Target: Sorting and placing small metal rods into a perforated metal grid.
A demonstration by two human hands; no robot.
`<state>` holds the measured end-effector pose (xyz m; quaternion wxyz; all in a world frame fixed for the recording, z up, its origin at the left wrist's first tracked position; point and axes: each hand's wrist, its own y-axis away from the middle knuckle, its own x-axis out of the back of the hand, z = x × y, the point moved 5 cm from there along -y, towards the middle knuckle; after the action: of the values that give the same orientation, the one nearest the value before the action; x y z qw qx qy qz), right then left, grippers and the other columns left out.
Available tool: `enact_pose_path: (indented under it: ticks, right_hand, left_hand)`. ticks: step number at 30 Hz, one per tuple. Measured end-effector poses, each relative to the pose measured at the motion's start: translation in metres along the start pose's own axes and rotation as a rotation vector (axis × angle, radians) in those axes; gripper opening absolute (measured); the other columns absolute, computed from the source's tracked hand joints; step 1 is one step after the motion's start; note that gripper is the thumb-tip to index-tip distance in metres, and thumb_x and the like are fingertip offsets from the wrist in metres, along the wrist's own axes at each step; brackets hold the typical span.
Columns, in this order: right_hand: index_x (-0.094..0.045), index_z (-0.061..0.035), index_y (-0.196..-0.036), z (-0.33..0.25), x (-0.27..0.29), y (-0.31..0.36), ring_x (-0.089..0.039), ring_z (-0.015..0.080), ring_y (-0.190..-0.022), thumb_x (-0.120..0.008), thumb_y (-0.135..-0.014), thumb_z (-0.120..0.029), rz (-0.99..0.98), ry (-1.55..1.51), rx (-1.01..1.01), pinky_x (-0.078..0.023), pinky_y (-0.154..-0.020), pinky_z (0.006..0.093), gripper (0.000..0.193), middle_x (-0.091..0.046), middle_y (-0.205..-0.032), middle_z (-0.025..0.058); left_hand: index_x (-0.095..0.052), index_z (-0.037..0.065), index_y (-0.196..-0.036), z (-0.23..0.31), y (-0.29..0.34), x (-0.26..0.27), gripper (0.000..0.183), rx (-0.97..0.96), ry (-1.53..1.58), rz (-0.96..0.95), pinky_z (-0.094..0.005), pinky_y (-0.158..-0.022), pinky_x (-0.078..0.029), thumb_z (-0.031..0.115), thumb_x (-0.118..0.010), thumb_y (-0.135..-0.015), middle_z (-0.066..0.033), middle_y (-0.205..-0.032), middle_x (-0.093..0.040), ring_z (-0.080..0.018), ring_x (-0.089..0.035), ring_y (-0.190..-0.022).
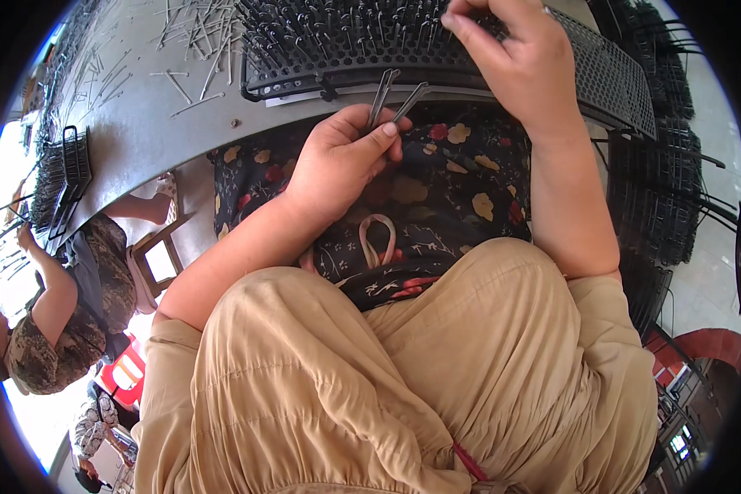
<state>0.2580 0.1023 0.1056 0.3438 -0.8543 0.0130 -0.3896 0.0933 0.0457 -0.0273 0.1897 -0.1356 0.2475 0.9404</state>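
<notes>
My left hand [346, 160] is closed around a few thin metal pins [405, 102] with looped ends. They stick up past the thumb and forefinger, in front of the rack's near edge. My right hand [523, 58] is above the right part of a black perforated rack [296, 82], its thumb and forefinger bent together at the picture's upper edge. Whatever may be in that pinch is too small to make out. Many similar pins [337, 29] stand upright in the rack's holes.
Loose metal pins [193, 37] lie scattered on the grey table [156, 115] at left. A smaller filled rack [70, 169] stands at the table's left edge, by another person [66, 305]. Stacked dark racks [654, 181] are on my right. Patterned cloth [436, 189] covers my lap.
</notes>
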Motion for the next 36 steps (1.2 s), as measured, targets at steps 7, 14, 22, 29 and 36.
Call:
enact_pose_path:
  ticks: [7,14,22,29,36]
  right_hand:
    - [-0.060,-0.0023,-0.076,0.002,-0.003,-0.008,-0.057,0.0305,-0.076,-0.070,-0.072,0.000,-0.050,0.084,-0.036,-0.045,-0.071,0.0411,0.011,-0.059,-0.073,0.0124]
    - [-0.062,0.0022,-0.100,0.020,-0.002,0.036,-0.066,0.0100,-0.081,-0.071,-0.085,0.001,0.049,-0.046,-0.174,-0.053,-0.072,0.0212,0.017,-0.069,-0.087,0.0072]
    - [-0.065,-0.0002,-0.100,0.022,-0.055,0.081,-0.066,0.0116,-0.080,-0.068,-0.088,-0.005,-0.154,-0.942,-0.720,-0.050,-0.064,0.0203,0.013,-0.069,-0.088,0.0080]
    - [-0.064,0.0011,-0.101,0.059,0.005,0.052,-0.066,0.0162,-0.076,-0.064,-0.089,-0.001,0.374,-0.928,-0.576,-0.050,-0.062,0.0233,0.012,-0.069,-0.088,0.0117]
    - [-0.061,-0.0003,-0.107,0.060,0.021,0.050,-0.065,0.0103,-0.073,-0.063,-0.091,-0.001,0.495,-0.581,-0.328,-0.048,-0.057,0.0196,0.016,-0.070,-0.088,0.0084]
  left_hand:
    - [-0.061,0.001,-0.107,-0.003,-0.001,0.004,0.017,0.024,0.035,-0.007,-0.0167,-0.050,-0.033,0.013,-0.054,-0.098,0.0006,-0.076,-0.060,-0.0023,-0.041,-0.055]
    - [-0.062,0.002,-0.108,0.002,0.002,0.005,0.016,-0.010,0.050,0.023,-0.0162,-0.051,-0.034,0.013,-0.054,-0.098,0.0011,-0.077,-0.060,-0.0023,-0.042,-0.057]
    - [-0.062,0.002,-0.109,0.010,0.000,-0.010,0.017,-0.047,0.073,-0.019,-0.0161,-0.053,-0.035,0.014,-0.054,-0.098,0.0007,-0.077,-0.060,-0.0024,-0.043,-0.059]
    - [-0.061,0.000,-0.109,0.002,-0.001,-0.004,0.020,0.077,0.065,-0.041,-0.0170,-0.047,-0.031,0.015,-0.049,-0.100,-0.0007,-0.079,-0.060,-0.0022,-0.040,-0.054]
    - [-0.060,0.000,-0.109,0.001,-0.002,-0.004,0.021,0.110,0.005,-0.031,-0.0169,-0.047,-0.031,0.015,-0.049,-0.100,-0.0001,-0.079,-0.060,-0.0018,-0.039,-0.054]
